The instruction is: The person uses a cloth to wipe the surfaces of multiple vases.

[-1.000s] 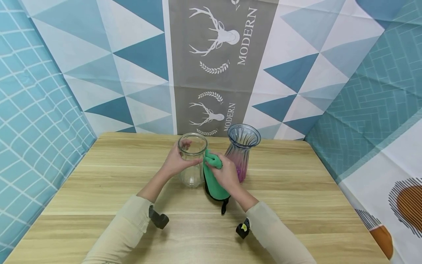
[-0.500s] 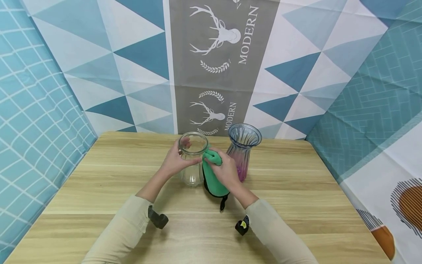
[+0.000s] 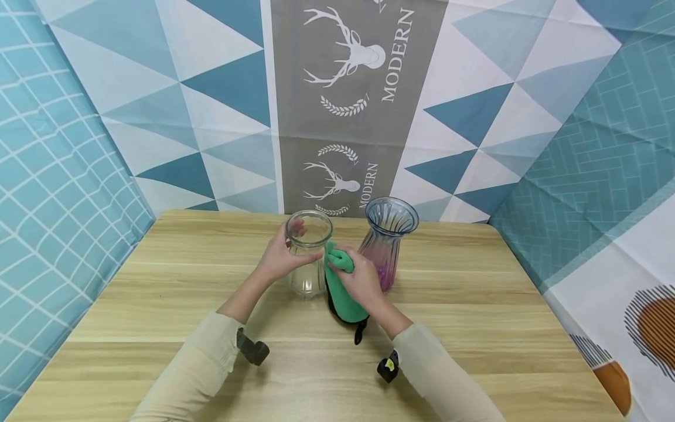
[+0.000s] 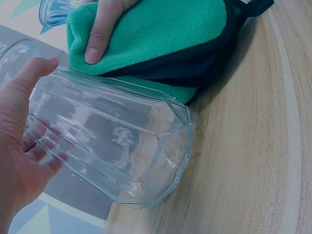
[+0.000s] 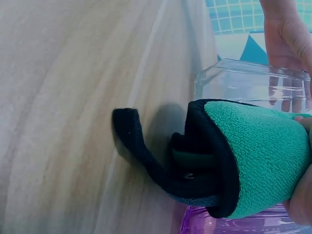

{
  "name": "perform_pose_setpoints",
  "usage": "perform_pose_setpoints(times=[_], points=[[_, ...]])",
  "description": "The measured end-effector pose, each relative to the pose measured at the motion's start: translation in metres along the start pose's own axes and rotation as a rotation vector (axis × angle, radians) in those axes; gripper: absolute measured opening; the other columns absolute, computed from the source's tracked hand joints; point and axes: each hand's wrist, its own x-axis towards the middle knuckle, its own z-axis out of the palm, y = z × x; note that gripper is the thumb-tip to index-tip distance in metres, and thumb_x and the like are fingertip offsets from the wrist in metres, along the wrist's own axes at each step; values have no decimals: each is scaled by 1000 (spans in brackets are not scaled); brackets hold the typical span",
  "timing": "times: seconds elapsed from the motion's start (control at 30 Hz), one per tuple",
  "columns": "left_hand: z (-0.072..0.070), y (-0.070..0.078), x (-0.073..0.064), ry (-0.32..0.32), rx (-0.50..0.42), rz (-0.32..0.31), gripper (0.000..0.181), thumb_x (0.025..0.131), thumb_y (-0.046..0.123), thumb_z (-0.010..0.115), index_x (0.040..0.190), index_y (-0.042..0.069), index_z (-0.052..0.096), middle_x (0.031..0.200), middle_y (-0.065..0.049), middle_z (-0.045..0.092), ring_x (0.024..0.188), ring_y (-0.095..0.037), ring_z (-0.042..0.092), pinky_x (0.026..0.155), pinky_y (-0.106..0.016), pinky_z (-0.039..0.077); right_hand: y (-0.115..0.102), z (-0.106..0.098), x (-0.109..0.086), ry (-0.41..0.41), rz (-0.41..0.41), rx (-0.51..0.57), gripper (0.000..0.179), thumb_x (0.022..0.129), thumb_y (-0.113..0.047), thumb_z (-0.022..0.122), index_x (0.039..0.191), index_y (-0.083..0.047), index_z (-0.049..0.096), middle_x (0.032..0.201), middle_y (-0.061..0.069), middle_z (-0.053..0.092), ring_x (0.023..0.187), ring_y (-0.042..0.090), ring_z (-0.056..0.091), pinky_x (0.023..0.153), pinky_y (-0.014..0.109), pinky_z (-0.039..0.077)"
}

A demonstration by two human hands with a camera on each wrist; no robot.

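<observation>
My left hand (image 3: pixel 282 256) grips a clear glass jar (image 4: pixel 112 134) below its rim, thumb at the near side and fingers round the far side. The jar is upright with faceted sides and a wide open mouth. In my right hand (image 3: pixel 362 275) is a folded green cloth (image 5: pixel 265 156) with black edging and a black hanging loop (image 5: pixel 139 151). The cloth lies against the jar's right side, as the left wrist view shows, with my right thumb (image 4: pixel 100 41) pressed along it. Most of my right fingers are hidden in the left wrist view.
A ribbed glass vase (image 3: pixel 389 234), blue at its flared rim and pink-purple at the base, stands just right of the cloth and my right hand. Everything is on a light wooden table (image 3: pixel 211 281). Patterned cloth backdrops (image 3: pixel 221 105) rise behind and at both sides.
My right hand moves the cloth slightly up along the jar's side, then slightly back down. The left hand keeps its hold, and jar and vase stay in place.
</observation>
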Motion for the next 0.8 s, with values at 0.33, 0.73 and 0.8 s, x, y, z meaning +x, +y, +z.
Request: perform_pose_setpoints(times=[0.33, 0.73, 0.8], points=[[1, -3, 0, 8, 7, 21, 88, 70, 24, 83, 139, 8, 31, 136, -17, 48, 129, -29, 45, 110, -55, 28, 2, 0, -4, -18, 7, -27, 35, 82, -21, 72, 115, -13, 63, 110, 8, 69, 95, 24, 67, 79, 39, 55], [2, -4, 1, 15, 4, 50, 81, 71, 19, 81, 135, 6, 34, 136, -15, 43, 127, -33, 43, 109, -56, 31, -6, -5, 6, 97, -54, 61, 36, 81, -18, 73, 115, -9, 64, 113, 11, 68, 103, 25, 65, 84, 38, 55], [2, -4, 2, 22, 9, 63, 79, 71, 19, 82, 134, 5, 36, 132, -15, 44, 123, -32, 43, 106, -56, 33, -8, -6, 8, 107, -53, 61, 36, 81, -18, 74, 115, -11, 64, 113, 10, 68, 103, 24, 65, 83, 38, 55]])
